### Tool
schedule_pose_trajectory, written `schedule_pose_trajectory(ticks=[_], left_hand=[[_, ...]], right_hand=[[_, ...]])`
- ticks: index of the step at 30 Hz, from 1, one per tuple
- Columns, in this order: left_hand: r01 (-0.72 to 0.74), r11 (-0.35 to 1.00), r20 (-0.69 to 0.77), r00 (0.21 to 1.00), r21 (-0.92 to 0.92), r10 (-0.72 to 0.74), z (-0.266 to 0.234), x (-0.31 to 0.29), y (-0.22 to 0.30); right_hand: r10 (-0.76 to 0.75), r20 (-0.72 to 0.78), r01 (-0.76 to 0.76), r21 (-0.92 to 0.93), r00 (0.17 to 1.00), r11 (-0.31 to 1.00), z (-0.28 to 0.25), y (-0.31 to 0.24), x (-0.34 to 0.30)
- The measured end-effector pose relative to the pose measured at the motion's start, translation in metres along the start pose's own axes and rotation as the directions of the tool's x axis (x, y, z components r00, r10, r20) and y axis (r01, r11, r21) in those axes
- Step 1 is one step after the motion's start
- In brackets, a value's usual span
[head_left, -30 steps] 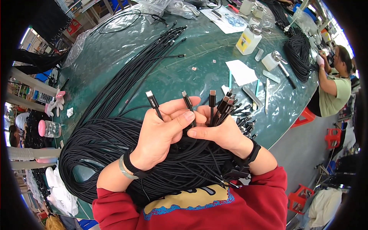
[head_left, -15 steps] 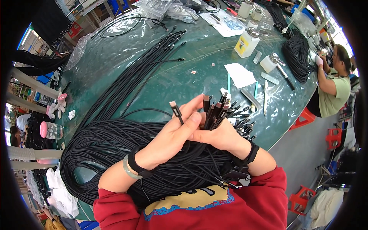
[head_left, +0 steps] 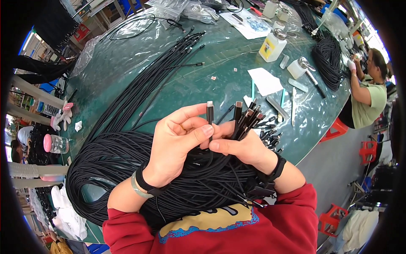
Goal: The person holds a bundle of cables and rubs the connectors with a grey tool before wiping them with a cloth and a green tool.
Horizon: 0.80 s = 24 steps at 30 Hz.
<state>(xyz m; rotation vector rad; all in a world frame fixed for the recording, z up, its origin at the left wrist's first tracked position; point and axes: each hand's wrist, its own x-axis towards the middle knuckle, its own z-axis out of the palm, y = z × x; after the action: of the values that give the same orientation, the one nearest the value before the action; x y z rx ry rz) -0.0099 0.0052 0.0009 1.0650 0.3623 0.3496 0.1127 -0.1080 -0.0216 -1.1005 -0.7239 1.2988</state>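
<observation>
Now | left fingers pinch metal-tipped plug | looped cables, perhaps braided

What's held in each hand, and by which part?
Left hand: one plug, near its base. Right hand: several plugs, near their bases.

No legible print

No words or numbers can be read. The bottle bears a yellow label, its print too small to make out. On the sweatshirt, dark shapes along the tan panel are cut off, unreadable. Any marking on the upright plug is indistinct.
</observation>
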Motion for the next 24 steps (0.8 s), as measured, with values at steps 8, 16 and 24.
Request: schedule_pose_trajectory(ticks=[8,16,24], left_hand=[[-0.056,0.998,0.045,0.997,0.027,0.055,0.004,-0.001,-0.001],[-0.262,0.900,0.132,0.964,0.349,0.229,0.007,0.003,-0.005],[-0.127,0.956,0.434,0.901,0.263,0.000,0.020,0.000,-0.011]], right_hand=[[-0.083,-0.026,0.081,-0.056,0.996,0.995,0.001,0.005,0.004],[-0.219,-0.006,0.217,-0.109,0.976,0.970,-0.006,0.011,0.006],[-0.511,0.063,0.515,-0.051,0.857,0.856,0.002,0.007,-0.007]])
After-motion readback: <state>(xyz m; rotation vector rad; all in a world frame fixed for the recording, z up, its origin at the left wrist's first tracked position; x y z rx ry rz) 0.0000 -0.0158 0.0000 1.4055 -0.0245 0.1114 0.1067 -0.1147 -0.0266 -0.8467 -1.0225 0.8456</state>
